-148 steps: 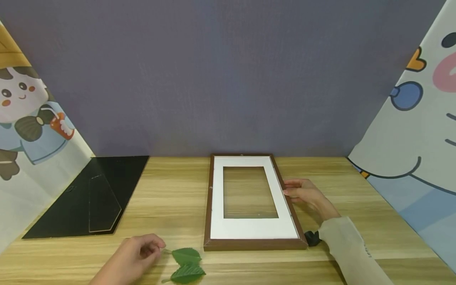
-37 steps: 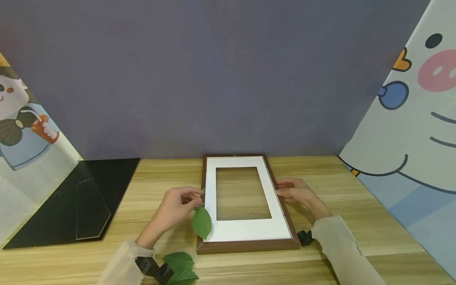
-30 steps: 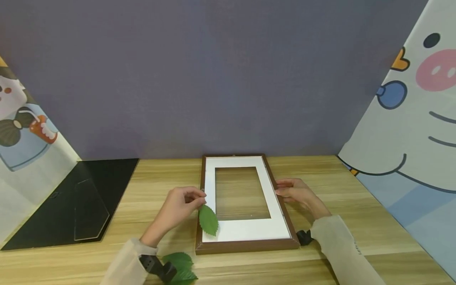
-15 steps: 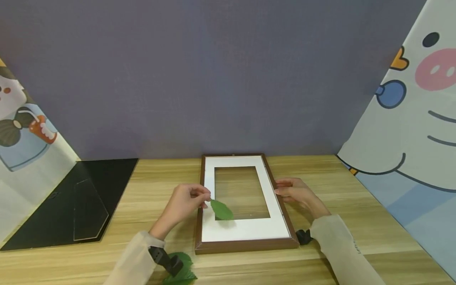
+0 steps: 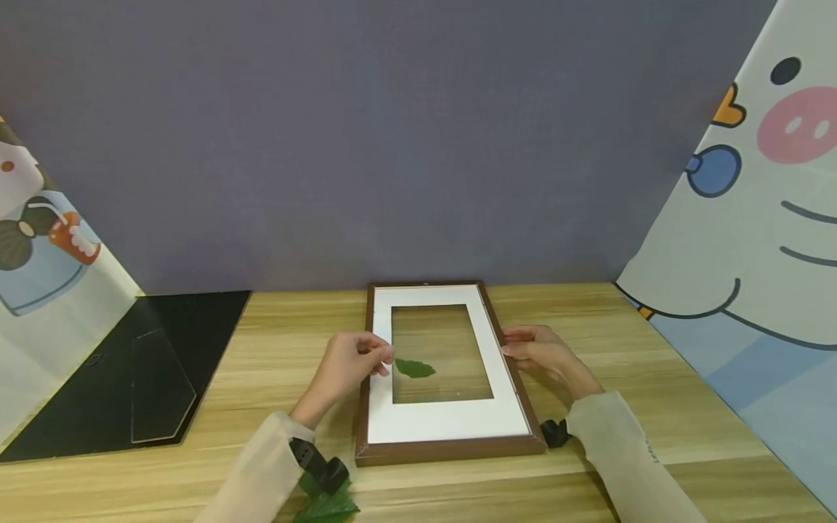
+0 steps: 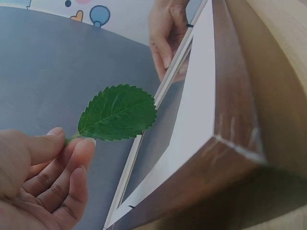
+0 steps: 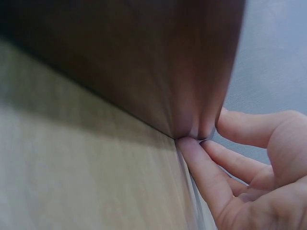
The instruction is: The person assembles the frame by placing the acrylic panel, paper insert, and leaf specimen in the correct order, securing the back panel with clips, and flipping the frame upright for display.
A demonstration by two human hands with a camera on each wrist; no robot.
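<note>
My left hand [image 5: 349,363] is over the left side of the brown picture frame [image 5: 451,449]. Between thumb and fingertips it pinches the stem of a green leaf [image 6: 117,112] with a toothed edge. In the head view that leaf [image 5: 415,368] overlaps the window of the white mat [image 5: 445,423] inside the frame, near its left edge. My right hand [image 5: 541,354] holds the frame's right side. In the right wrist view its thumb [image 7: 244,128] lies at the upper edge and a fingertip sits low, by the wooden table [image 7: 72,158].
More green leaf [image 5: 329,505] lies on the table at the front, partly hidden by the left wrist camera [image 5: 320,465]. A black backing board [image 5: 157,363] with a stand flap lies at the left. A grey wall [image 5: 418,145] rises behind the frame.
My left hand has picked up one leaf from the front and carried it forward and right, from the frame's left edge to over its window. The right hand has stayed at the frame.
</note>
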